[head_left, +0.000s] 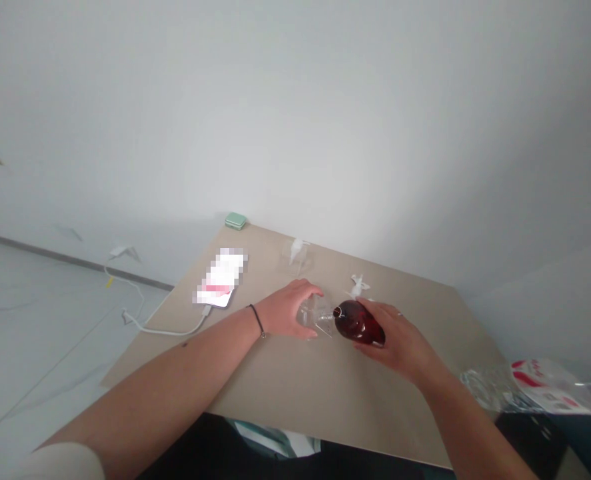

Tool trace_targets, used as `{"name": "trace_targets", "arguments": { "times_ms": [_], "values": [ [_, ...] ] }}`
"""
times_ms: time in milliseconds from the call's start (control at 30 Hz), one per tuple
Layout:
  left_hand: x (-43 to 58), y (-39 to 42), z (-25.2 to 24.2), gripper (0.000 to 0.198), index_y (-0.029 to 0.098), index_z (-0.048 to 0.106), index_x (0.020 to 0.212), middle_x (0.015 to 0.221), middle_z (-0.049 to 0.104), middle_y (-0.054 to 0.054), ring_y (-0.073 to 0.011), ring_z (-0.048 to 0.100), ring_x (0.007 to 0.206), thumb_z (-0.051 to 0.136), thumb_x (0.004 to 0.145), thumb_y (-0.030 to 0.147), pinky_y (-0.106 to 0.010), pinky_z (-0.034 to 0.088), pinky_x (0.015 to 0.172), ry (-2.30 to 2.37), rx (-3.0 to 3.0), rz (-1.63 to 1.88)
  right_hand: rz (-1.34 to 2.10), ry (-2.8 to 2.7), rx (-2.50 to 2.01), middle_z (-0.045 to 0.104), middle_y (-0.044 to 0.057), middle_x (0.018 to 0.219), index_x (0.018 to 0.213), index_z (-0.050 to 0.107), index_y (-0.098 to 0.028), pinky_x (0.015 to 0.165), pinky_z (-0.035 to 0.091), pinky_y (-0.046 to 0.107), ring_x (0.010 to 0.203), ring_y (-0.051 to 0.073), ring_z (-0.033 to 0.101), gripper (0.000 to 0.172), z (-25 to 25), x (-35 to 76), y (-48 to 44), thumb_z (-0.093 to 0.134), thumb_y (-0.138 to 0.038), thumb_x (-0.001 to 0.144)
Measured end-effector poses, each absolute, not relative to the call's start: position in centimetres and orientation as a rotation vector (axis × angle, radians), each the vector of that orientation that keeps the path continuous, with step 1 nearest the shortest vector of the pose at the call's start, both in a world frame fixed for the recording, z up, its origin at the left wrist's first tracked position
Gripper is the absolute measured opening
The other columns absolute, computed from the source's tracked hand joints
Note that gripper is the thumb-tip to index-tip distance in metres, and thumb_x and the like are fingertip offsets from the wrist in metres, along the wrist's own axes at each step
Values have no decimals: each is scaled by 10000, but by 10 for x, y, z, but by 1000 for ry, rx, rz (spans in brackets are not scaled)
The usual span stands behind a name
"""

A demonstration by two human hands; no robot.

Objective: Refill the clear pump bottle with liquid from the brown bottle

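My left hand (289, 308) is wrapped round a small clear glass (314, 317) standing on the beige table (295, 380). My right hand (398, 337) grips a dark red bottle (358, 322), tipped sideways with its neck pointing at the glass. The bottle's mouth sits right at the glass rim. A thin dark band circles my left wrist.
A phone (221, 279) lies at the table's left with a white cable (165, 328) running off to the floor. A small green case (236, 221) sits at the far corner. Two clear items (298, 252) (358, 287) stand behind the glass. A crinkled plastic packet (540, 387) lies at the right.
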State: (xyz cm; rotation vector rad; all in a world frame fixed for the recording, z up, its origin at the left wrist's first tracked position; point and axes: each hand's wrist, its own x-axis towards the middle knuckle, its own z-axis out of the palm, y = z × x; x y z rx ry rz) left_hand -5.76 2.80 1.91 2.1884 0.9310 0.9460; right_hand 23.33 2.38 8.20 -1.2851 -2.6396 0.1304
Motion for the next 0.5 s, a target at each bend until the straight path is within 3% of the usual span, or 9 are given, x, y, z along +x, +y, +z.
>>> {"name": "trace_targets", "arguments": {
  "times_ms": [500],
  "values": [
    [-57,28,21,743,172,514,1253,1192,580,-141,-316,566,1108,862,639,402,-487,472,1008,922,2195,945,35,-2705,-1308,661,167,1296,1414,506,-213,925,557,495,1152,350,643,705,91,231,24,740,-380,770]
  ]
}}
